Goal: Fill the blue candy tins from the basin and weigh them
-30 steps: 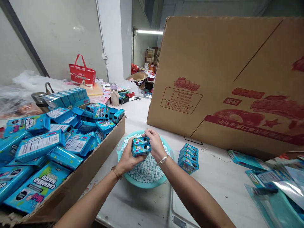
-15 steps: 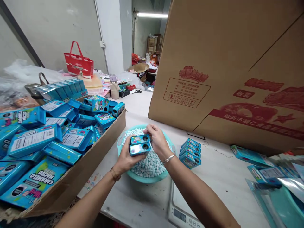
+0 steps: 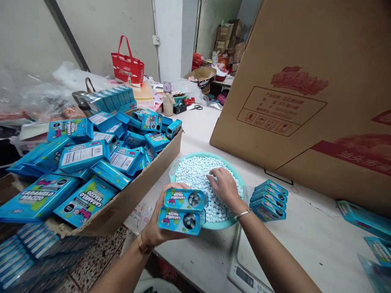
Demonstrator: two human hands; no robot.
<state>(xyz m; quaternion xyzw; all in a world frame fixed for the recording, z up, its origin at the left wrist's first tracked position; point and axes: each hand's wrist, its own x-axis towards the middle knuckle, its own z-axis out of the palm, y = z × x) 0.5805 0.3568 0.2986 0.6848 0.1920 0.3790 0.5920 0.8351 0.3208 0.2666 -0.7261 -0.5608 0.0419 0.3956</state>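
Observation:
My left hand (image 3: 159, 226) grips two small blue candy boxes (image 3: 183, 209), one stacked on the other, their round windows facing up, just in front of a teal basin (image 3: 180, 167). The basin is filled with small white-blue candies (image 3: 195, 173). My right hand (image 3: 224, 188) lies on the candies at the basin's right side, fingers curled down into them; whether it holds any is hidden.
A cardboard tray (image 3: 146, 189) heaped with several blue boxes stands at the left. A short stack of small blue boxes (image 3: 270, 200) sits right of the basin. A big brown carton (image 3: 305, 89) leans at the right. A scale (image 3: 244, 272) lies near the front edge.
My left hand has drawn the two boxes back toward me, off the basin. My right hand has let go of them and dropped onto the candies. The view swung left.

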